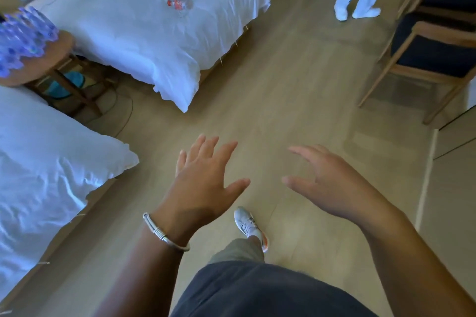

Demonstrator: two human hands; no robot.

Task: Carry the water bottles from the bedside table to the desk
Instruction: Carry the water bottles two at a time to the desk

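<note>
Hands are held out in front with nothing in them: the left hand (203,177) is spread flat, the right hand (332,183) loosely open, probably readied for a pickup. Water bottles (23,41) are crowded on the round bedside surface (55,58) at far left, some close to its rim. That surface is wedged between two beds (144,33), so the approach is narrow. Open floor (283,100) lies ahead; chairs (432,51) line the right side. No desk is seen.

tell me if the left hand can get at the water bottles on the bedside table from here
Probably not yet: the left hand hangs open over bare floor, well short of the water bottles on the bedside table.
</note>
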